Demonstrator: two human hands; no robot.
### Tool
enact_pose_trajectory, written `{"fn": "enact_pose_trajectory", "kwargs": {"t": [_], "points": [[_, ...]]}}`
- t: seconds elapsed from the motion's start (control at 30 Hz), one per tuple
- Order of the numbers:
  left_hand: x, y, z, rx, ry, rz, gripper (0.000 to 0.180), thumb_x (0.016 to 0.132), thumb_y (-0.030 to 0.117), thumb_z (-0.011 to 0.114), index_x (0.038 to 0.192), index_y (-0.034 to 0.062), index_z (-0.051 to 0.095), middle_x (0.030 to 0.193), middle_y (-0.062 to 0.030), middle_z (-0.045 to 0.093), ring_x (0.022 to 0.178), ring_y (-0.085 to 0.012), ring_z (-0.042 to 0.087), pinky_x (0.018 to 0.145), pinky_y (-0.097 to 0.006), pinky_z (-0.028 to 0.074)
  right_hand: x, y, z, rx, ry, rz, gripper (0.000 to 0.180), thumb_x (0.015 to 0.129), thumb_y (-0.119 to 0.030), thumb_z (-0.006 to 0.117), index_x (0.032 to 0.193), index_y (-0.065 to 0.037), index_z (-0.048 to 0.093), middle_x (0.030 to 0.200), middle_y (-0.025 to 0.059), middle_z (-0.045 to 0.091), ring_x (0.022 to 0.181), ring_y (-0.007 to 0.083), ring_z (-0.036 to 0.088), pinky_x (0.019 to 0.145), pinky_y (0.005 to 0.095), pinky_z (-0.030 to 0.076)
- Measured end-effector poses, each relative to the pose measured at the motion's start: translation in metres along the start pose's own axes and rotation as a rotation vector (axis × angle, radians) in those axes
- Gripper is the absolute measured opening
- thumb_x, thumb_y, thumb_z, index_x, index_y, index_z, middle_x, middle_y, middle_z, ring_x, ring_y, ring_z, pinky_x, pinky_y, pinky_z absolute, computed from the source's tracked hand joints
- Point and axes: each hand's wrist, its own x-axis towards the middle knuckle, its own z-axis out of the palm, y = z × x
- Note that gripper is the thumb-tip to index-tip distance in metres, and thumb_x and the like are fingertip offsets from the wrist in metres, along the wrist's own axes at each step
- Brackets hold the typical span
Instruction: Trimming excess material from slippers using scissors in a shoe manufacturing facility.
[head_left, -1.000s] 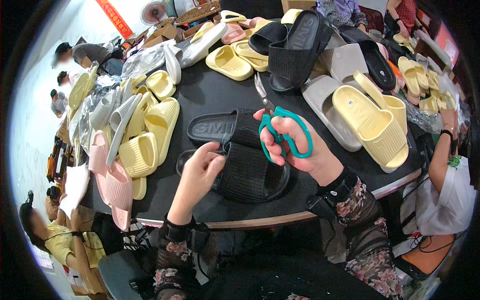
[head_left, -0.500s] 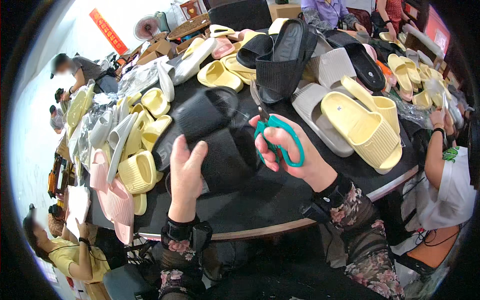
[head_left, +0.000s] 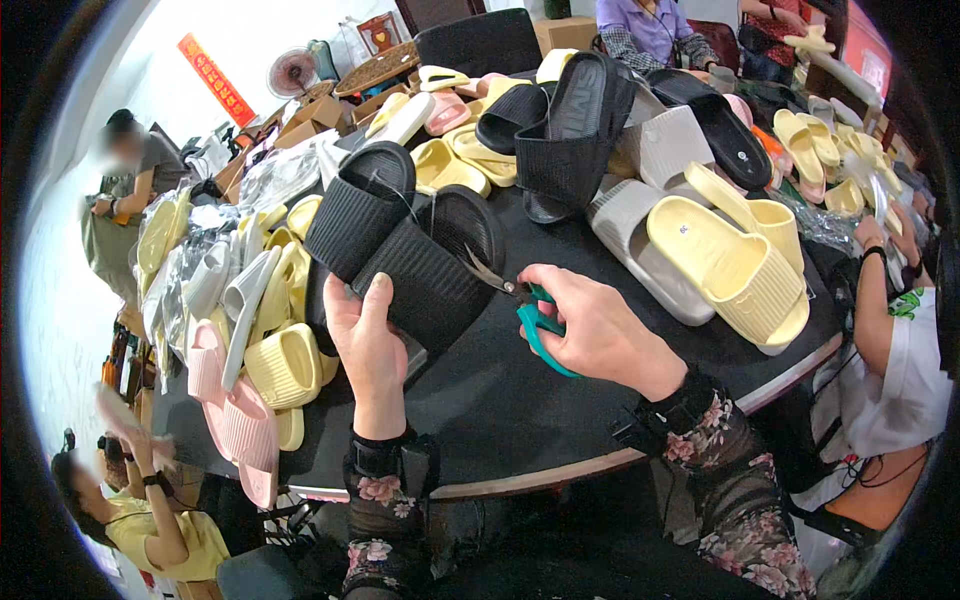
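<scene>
My left hand [head_left: 368,350] grips a pair of black ribbed slippers [head_left: 432,280] from below, thumb in front and the other fingers hidden behind. The pair is tilted up over the black table, toes toward me. A thin clear strand shows between the two slippers near their upper ends. In my right hand [head_left: 612,335] are scissors [head_left: 543,340] with teal handles. Their blades stand apart and point left, at the edge of the right slipper of the pair.
Black slippers [head_left: 565,150] stand piled behind. Grey [head_left: 655,250] and yellow slippers [head_left: 725,260] lie to the right. Pink slippers [head_left: 248,430] and bagged pairs crowd the left. The table edge [head_left: 560,480] curves in front of me. Co-workers sit and stand around the table.
The black slippers have been raised and tilted up in my left hand. The scissors have swung from pointing upward to pointing left, with their tips now at the slippers.
</scene>
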Motion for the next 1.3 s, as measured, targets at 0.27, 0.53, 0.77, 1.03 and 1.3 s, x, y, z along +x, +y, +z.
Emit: {"fn": "enact_pose_trajectory", "kwargs": {"t": [0.27, 0.53, 0.77, 1.03, 1.3], "points": [[-0.008, -0.009, -0.001, 0.011, -0.065, -0.028, 0.052, 0.082, -0.008, 0.049, 0.132, -0.0024, 0.036, 0.13, -0.014, 0.046, 0.118, -0.0233, 0.047, 0.102, -0.036, 0.035, 0.0, 0.009, 0.002, -0.196, -0.043, 0.006, 0.036, 0.075, -0.014, 0.065, 0.107, -0.003, 0.05, 0.082, 0.0174, 0.061, 0.077, 0.0338, 0.062, 0.069, 0.0414, 0.051], [-0.02, -0.005, 0.002, 0.068, -0.105, -0.014, 0.059, 0.08, -0.01, 0.049, 0.136, -0.0018, 0.032, 0.133, -0.0147, 0.043, 0.121, -0.0246, 0.044, 0.105, -0.037, 0.032, 0.0, 0.004, -0.001, -0.148, -0.077, 0.055, 0.038, 0.077, -0.011, 0.067, 0.109, -0.001, 0.05, 0.087, 0.0193, 0.061, 0.074, 0.0319, 0.064, 0.066, 0.0368, 0.051], [-0.022, -0.007, 0.001, 0.056, -0.115, -0.003, 0.06, 0.08, -0.011, 0.049, 0.136, -0.0021, 0.031, 0.134, -0.015, 0.043, 0.123, -0.025, 0.043, 0.106, -0.037, 0.031, -0.002, 0.002, -0.002, -0.224, -0.04, 0.0, 0.036, 0.076, -0.009, 0.066, 0.106, 0.001, 0.051, 0.082, 0.0199, 0.061, 0.071, 0.0332, 0.064, 0.064, 0.0377, 0.051], [-0.024, -0.008, 0.001, 0.04, -0.112, -0.014, 0.06, 0.081, -0.011, 0.05, 0.136, -0.002, 0.031, 0.134, -0.015, 0.043, 0.122, -0.025, 0.044, 0.105, -0.037, 0.032, -0.003, -0.001, -0.004, -0.262, -0.024, -0.025, 0.034, 0.074, -0.007, 0.065, 0.104, 0.0, 0.051, 0.081, 0.0199, 0.061, 0.071, 0.0336, 0.063, 0.063, 0.038, 0.051], [-0.026, -0.006, 0.0, 0.052, -0.085, -0.019, 0.06, 0.079, -0.01, 0.051, 0.136, -0.0023, 0.032, 0.133, -0.0152, 0.044, 0.122, -0.0248, 0.044, 0.105, -0.037, 0.032, -0.003, -0.006, -0.005, -0.287, -0.034, -0.036, 0.035, 0.072, -0.007, 0.066, 0.104, -0.001, 0.052, 0.081, 0.0197, 0.062, 0.071, 0.0339, 0.063, 0.062, 0.0381, 0.051]]}}
